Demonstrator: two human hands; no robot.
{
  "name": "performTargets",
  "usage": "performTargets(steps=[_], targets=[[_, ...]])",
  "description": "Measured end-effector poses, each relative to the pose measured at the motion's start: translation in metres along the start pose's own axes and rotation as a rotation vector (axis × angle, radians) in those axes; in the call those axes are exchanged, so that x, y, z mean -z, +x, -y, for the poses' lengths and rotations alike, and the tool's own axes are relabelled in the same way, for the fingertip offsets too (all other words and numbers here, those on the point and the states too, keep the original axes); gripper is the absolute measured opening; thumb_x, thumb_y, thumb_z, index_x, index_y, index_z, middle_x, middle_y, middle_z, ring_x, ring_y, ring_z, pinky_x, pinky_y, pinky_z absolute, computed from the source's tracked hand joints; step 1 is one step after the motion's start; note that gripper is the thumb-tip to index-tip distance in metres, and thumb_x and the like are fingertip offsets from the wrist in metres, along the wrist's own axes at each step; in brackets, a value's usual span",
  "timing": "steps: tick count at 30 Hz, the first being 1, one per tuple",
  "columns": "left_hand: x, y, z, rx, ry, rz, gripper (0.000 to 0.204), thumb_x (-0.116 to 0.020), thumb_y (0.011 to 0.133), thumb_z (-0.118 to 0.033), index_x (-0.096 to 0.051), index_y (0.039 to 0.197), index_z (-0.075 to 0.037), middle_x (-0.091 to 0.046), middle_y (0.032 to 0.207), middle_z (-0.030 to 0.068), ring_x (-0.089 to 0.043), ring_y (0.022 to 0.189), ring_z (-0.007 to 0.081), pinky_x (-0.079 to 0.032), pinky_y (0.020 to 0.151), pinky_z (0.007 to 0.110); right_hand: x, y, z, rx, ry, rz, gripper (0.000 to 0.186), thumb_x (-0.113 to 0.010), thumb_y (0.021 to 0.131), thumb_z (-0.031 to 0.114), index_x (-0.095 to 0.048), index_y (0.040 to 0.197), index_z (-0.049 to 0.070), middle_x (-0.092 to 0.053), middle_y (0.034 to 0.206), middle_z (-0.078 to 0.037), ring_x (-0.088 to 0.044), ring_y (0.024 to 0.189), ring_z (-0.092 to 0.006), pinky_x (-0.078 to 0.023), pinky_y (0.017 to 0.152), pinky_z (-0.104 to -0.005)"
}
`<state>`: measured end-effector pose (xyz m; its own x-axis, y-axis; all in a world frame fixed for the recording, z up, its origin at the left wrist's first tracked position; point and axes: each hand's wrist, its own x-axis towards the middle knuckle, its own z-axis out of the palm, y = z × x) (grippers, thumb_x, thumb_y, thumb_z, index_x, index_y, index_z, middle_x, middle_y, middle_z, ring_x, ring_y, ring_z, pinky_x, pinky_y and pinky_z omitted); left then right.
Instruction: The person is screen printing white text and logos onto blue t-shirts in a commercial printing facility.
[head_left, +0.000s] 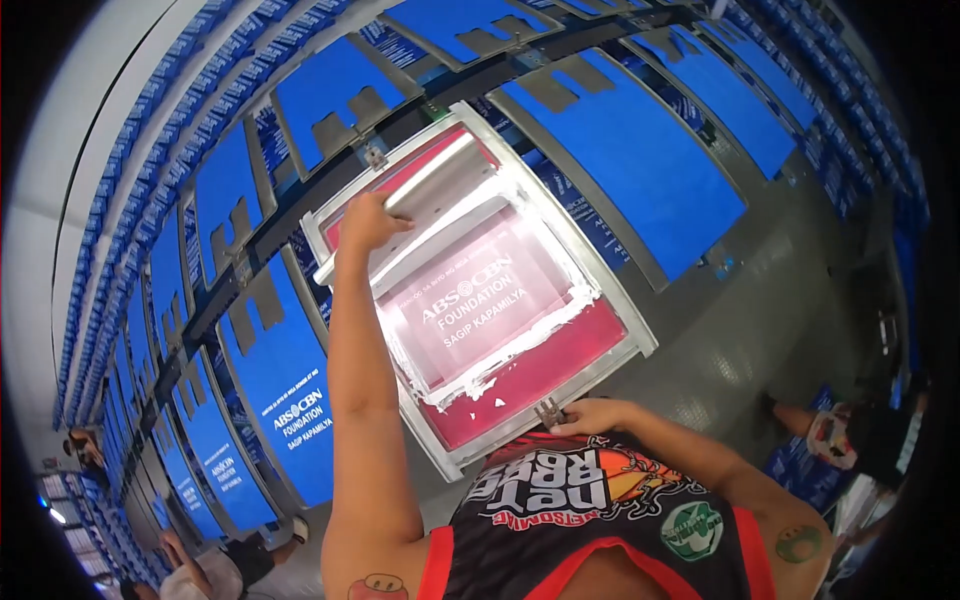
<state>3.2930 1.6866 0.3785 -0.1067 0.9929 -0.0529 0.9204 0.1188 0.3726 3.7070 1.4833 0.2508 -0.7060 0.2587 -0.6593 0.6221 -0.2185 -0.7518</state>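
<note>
A printing screen (430,455) with a metal frame and red mesh lies before me, tilted to the left. Pale lettering shows through the pinkish middle of its mesh, and white ink (560,320) streaks the near side of that window. Toward its far end, my left hand (370,222) is wrapped round a long, light-coloured squeegee (440,203) that spans the screen's width. At the near edge, close to my body, my right hand (597,415) closes its fingers on a small metal bracket (548,412) of the frame. Those fingertips are partly hidden.
Rows of blue fabric panels (630,160) lie on metal boards around the screen; some on the left (290,400) carry white print. More blue pieces hang in lines (150,130) along both sides. Other people (220,570) are at lower left and at right (840,430).
</note>
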Motion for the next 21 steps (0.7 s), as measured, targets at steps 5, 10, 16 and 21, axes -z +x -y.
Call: performTargets(steps=[5,10,16,21], targets=[[-0.039,-0.018,-0.007,0.106,0.136,-0.070,0.046,-0.083,0.059,-0.030,-0.071,0.099,-0.010,-0.069,0.087,0.0165,-0.066,0.084,0.0344,-0.051,0.076,0.043,-0.026,-0.004,0.014,-0.117,0.329,-0.221,0.029,-0.063,0.090,0.025,-0.068,0.098,-0.002,-0.070,0.087,-0.011,-0.065,0.073,-0.0108,-0.051,0.067,-0.0235],[-0.028,-0.024,-0.023,0.117,0.244,-0.046,0.042,-0.078,0.066,-0.032,-0.070,0.104,-0.016,-0.069,0.095,0.0135,-0.065,0.092,0.0332,-0.051,0.079,0.046,-0.026,-0.057,0.074,0.003,0.273,-0.328,0.025,-0.059,0.091,0.019,-0.068,0.097,-0.003,-0.071,0.081,-0.009,-0.067,0.063,-0.0117,-0.052,0.059,-0.0265],[-0.041,-0.059,-0.025,0.176,0.318,-0.042,0.045,-0.076,0.070,-0.035,-0.068,0.110,-0.018,-0.069,0.096,0.0128,-0.065,0.092,0.0327,-0.051,0.079,0.045,-0.033,-0.036,0.052,0.086,0.214,-0.307,0.023,-0.058,0.090,0.018,-0.069,0.092,-0.002,-0.071,0.079,-0.009,-0.068,0.064,-0.0126,-0.052,0.061,-0.0275],[-0.117,-0.160,-0.090,0.134,0.273,-0.012,0.037,-0.067,0.076,-0.026,-0.065,0.112,-0.019,-0.066,0.098,0.0090,-0.065,0.086,0.0320,-0.052,0.074,0.043,-0.029,-0.010,0.013,0.024,0.181,-0.366,0.020,-0.059,0.089,0.013,-0.069,0.090,-0.003,-0.071,0.078,-0.010,-0.067,0.063,-0.0127,-0.052,0.059,-0.0268]])
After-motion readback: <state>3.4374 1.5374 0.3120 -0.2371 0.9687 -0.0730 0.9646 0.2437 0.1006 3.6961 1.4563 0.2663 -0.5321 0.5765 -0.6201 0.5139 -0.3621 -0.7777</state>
